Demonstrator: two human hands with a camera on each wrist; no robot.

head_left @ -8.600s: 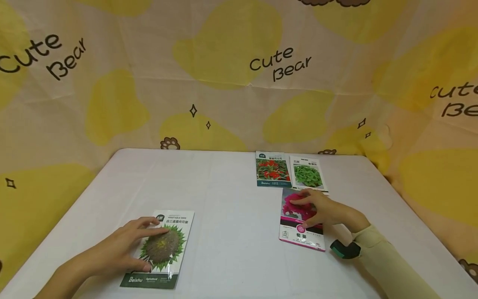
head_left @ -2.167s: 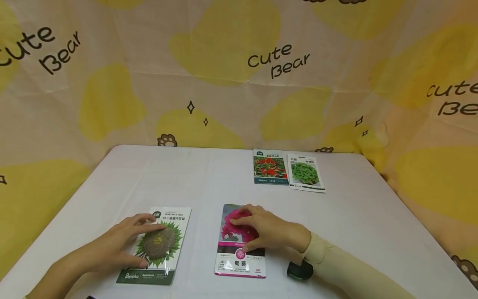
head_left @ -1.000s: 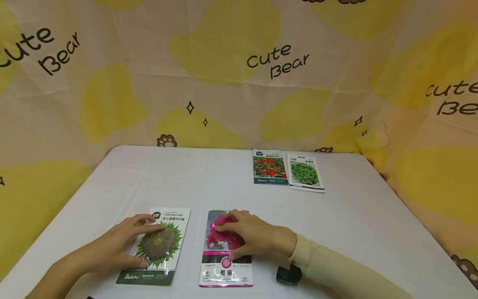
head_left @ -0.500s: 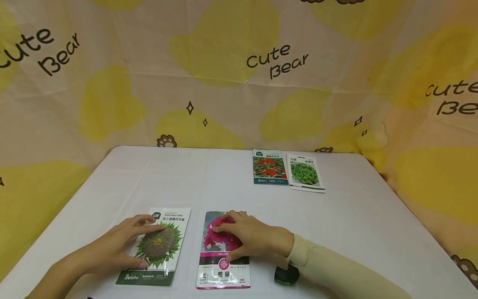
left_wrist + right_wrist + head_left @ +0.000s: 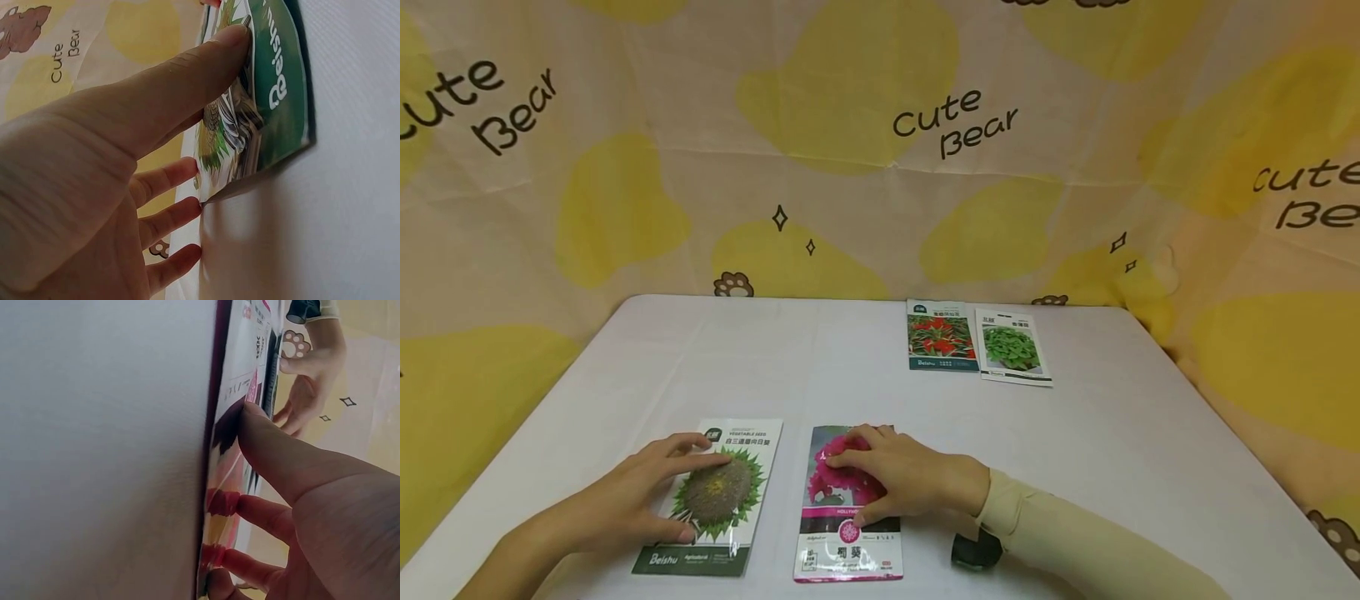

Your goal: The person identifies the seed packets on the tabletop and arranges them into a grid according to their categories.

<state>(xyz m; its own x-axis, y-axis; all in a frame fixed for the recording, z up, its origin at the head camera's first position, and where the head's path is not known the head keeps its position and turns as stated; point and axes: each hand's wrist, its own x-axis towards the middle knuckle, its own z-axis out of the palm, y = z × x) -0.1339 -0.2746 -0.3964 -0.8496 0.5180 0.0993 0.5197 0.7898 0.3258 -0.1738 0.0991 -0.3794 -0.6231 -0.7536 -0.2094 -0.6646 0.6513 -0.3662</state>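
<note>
Two seed packets lie flat on the white table near its front. My left hand [image 5: 640, 496] rests on the sunflower seed packet [image 5: 730, 487], thumb and fingertips spread over its picture. In the left wrist view the thumb [image 5: 215, 53] touches its glossy face near the green band, and other fingertips reach the side edge. To the right, my right hand [image 5: 906, 471] presses on the pink hollyhock seed packet [image 5: 850, 554]. Its thumb and fingertips touch the printed face in the right wrist view, and the palm covers part of the right edge.
At the back right lie a red-flower seed packet [image 5: 942, 337] and a green-leaf seed packet [image 5: 1013, 348], side by side. A patterned cloth [image 5: 850, 125] hangs behind the table. A dark wrist camera [image 5: 976, 550] sits under the right wrist.
My right hand has slid the hollyhock packet from below the back packets leftward and toward me, beside the sunflower packet. It is still over the last half second. My left hand has stayed put.
</note>
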